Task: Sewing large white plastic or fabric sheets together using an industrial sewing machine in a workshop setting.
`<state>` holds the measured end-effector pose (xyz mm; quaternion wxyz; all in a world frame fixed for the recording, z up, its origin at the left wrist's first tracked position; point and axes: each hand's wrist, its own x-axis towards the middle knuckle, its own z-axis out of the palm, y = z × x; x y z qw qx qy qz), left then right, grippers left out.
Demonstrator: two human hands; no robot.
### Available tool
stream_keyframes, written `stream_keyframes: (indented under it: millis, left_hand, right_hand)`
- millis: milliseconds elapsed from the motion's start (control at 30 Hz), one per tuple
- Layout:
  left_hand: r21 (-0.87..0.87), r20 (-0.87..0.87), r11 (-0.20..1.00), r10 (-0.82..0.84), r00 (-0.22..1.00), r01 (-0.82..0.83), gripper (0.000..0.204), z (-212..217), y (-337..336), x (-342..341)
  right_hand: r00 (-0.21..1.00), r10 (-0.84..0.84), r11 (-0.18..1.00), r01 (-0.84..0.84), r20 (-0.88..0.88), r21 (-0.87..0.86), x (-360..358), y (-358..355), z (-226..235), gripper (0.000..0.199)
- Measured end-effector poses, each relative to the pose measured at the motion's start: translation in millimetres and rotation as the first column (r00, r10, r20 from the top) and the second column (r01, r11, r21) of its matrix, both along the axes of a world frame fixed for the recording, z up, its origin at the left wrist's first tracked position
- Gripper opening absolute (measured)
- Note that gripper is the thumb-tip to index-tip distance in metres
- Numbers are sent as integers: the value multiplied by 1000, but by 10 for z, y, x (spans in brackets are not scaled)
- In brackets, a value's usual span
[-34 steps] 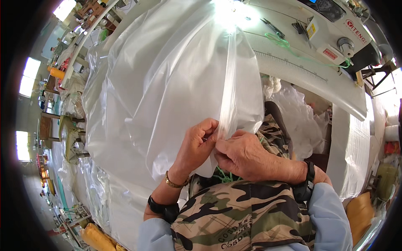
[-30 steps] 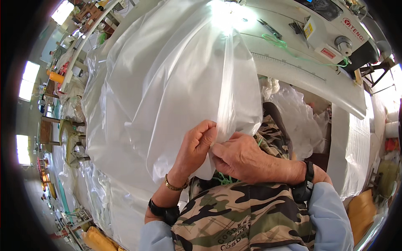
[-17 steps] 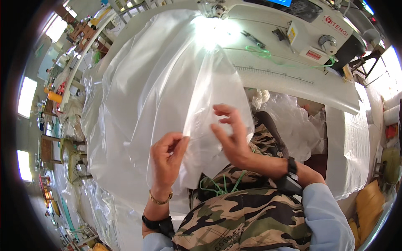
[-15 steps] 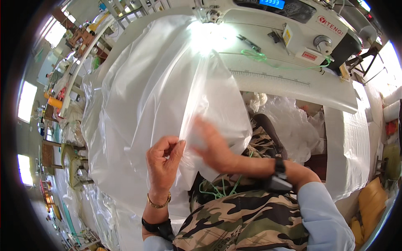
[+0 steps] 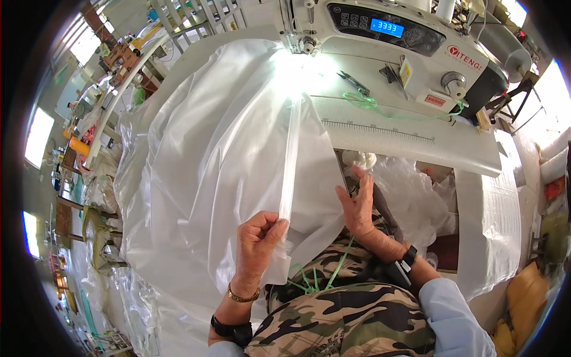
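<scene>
A big sheet of shiny white fabric (image 5: 196, 160) covers the left of the sewing table and runs up under the lit needle area of the sewing machine (image 5: 386, 30). My left hand (image 5: 260, 241) pinches the lower end of a narrow white strip (image 5: 289, 160), which stretches straight from the needle area down the fabric. To the right of the fabric's edge is my right hand (image 5: 358, 211), raised with its fingers apart and nothing in them. The bright lamp glare hides the needle and presser foot.
Thread snips (image 5: 354, 82) with a green cord lie on the machine bed, above a printed ruler scale (image 5: 380, 131). Clear plastic (image 5: 410, 190) fills the gap below the table edge. A white padded sheet (image 5: 488, 226) hangs at the right.
My right hand has moved right, away from the strip, and its fingers have spread. My left hand has shifted right and slightly down, still pinching the strip, which now lies straighter.
</scene>
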<state>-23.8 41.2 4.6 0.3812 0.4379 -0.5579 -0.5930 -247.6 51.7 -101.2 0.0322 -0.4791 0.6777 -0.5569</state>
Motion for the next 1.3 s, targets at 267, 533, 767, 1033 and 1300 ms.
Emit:
stream_keyframes:
  millis: [267, 533, 767, 1033, 1300]
  left_hand:
    - [-159, 131, 984, -60, 990, 81, 13, 109, -26, 15]
    - [-324, 311, 918, -126, 942, 230, 4, 201, -25, -128]
    - [-320, 375, 910, -135, 917, 265, 11, 207, -68, -57]
    - [-128, 264, 968, -178, 948, 218, 15, 194, -252, 258]
    - [-570, 622, 746, 118, 774, 344, 5, 1180, -551, 392]
  right_hand:
    - [739, 660, 750, -641, -132, 160, 48, 231, 675, 16]
    - [547, 834, 545, -794, -74, 271, 273, 320, 1158, 14]
    - [446, 837, 536, -787, -318, 306, 362, 291, 1221, 17]
    - [273, 951, 276, -961, 144, 3, 330, -97, 824, 14]
    - [294, 940, 337, -874, 172, -351, 1585, -1253, 795, 26]
